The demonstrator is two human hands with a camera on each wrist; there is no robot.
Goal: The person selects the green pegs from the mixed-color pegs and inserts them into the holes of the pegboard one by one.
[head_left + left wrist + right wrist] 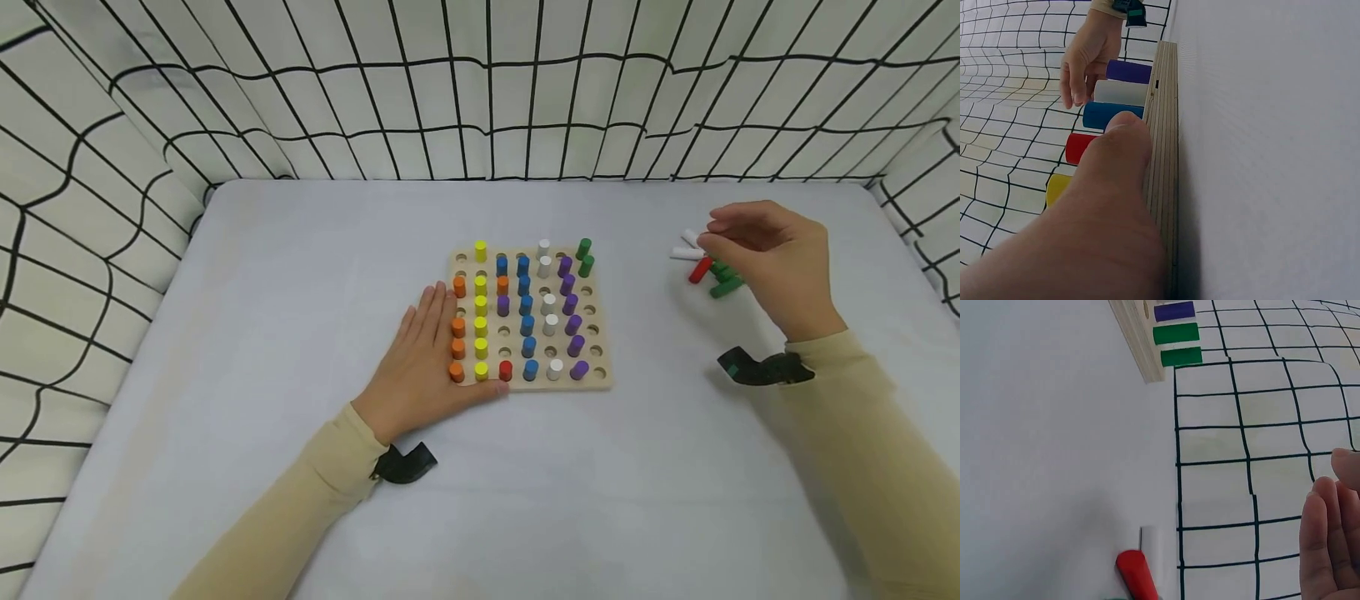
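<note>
A wooden pegboard (540, 387) bears upright pegs in orange, yellow, blue, purple, white, red and green. My left hand (423, 367) rests along its left side, fingers straight, with the thumb (1124, 128) against the front edge by the red peg (506, 370). Off to the right, my right hand (780, 258) hovers over a small pile of loose pegs. Its fingers are loosely bent, and nothing shows between thumb and fingers in the right wrist view. In that pile lie a red peg (701, 270), white pegs (687, 253) and green pegs (726, 288), partly hidden by the hand.
A white cloth (300, 275) covers the table under everything. White walls with a black grid (487, 92) rise behind the table and at both sides. Several holes in the board hold no peg, mostly in its right column.
</note>
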